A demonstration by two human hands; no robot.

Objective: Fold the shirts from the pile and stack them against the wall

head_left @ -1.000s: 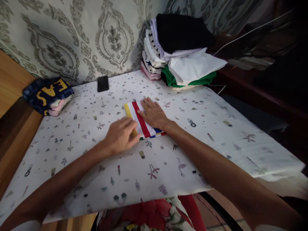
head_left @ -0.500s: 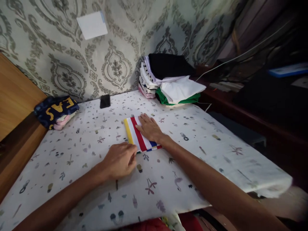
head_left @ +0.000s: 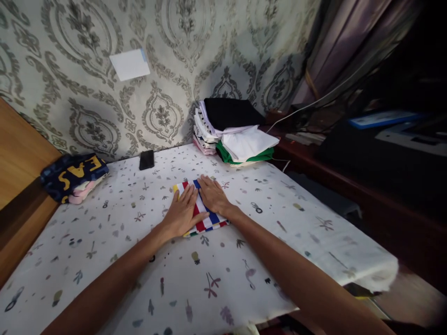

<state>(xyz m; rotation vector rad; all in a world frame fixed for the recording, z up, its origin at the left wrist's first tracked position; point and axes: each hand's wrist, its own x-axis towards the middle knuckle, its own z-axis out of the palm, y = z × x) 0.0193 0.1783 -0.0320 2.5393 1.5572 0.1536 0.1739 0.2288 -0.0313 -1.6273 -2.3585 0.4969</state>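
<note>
A folded striped cloth [head_left: 201,210] in red, white, blue and yellow lies flat near the middle of the table. Across its left part rests my left hand [head_left: 182,210], palm down with the fingers spread. My right hand [head_left: 213,194] presses flat on its right part, fingers stretched toward the wall. Both hands are open and grip nothing. Between them the stripes show, while much of the cloth's surface is hidden under the palms.
A patterned white sheet covers the table [head_left: 122,260]. Folded clothes [head_left: 249,144] stand in stacks at the back right, topped with black and white. A navy garment [head_left: 78,172] sits at the left. Near the wall lies a phone [head_left: 146,159]. A cable [head_left: 307,107] runs at the right.
My left hand has opened from a curled shape beside the cloth's near left corner and moved flat onto the cloth. The right hand stays flat on it. The camera view has shifted a little.
</note>
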